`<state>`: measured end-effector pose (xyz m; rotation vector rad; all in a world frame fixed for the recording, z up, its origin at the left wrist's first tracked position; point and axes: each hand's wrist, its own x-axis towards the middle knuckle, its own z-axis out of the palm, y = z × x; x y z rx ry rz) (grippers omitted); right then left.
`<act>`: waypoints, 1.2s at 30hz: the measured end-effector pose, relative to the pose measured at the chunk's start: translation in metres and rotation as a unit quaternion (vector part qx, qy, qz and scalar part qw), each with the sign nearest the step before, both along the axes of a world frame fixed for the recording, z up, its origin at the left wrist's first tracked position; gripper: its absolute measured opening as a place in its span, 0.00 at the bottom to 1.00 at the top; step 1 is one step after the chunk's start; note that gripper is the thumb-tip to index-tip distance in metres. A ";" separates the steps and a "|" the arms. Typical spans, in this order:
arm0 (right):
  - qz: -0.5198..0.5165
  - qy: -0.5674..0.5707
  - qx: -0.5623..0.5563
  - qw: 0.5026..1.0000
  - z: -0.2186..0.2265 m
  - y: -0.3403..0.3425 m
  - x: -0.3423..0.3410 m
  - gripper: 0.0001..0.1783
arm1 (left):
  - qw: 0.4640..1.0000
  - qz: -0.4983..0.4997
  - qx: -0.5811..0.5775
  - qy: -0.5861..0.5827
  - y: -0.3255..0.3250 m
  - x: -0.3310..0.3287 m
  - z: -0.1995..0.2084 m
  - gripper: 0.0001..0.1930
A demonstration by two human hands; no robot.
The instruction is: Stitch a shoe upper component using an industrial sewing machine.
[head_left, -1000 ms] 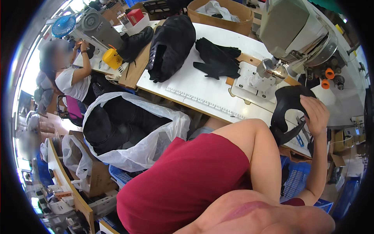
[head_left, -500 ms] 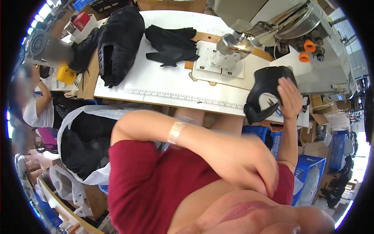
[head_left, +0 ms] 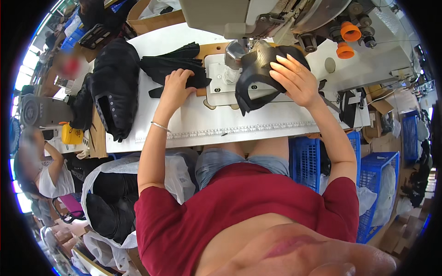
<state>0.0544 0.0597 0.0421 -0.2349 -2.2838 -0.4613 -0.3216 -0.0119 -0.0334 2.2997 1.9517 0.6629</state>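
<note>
My right hand [head_left: 297, 82] holds a curved black shoe upper [head_left: 258, 69] with an opening in it, just in front of the sewing machine head [head_left: 236, 53]. Its fingers lie over the top of the upper; the thumb is hidden. At the left of the machine, my left hand [head_left: 176, 89] reaches onto a fanned stack of flat black cut pieces [head_left: 170, 62]. Those fingers are bent and touch the pieces, with the thumb apart from them. One front piece [head_left: 155, 93] pokes out beside the hand.
A large black shoe-like bundle [head_left: 115, 83] lies left on the white table [head_left: 184, 135], which has a ruler strip [head_left: 221, 130] along its front. A white bag [head_left: 90, 202] of black pieces stands below left. Blue crates [head_left: 306, 161] stand below right. Another person [head_left: 53, 177] sits far left.
My right hand has brought the shoe upper leftward to the machine. My left hand has moved from near my chest out to the stack of black pieces. The view has shifted.
</note>
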 end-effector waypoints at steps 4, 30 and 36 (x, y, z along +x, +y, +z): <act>-0.025 -0.040 -0.032 0.998 0.006 0.003 -0.020 0.23 | 0.987 0.017 0.014 -0.157 -0.017 0.005 0.028 0.23; -0.089 0.025 -0.034 0.995 -0.005 -0.021 -0.034 0.23 | 0.944 -0.065 0.308 0.102 -0.027 0.118 0.105 0.21; -0.088 0.016 -0.033 0.995 -0.004 -0.021 -0.033 0.23 | 0.944 -0.061 0.306 0.110 -0.023 0.117 0.108 0.20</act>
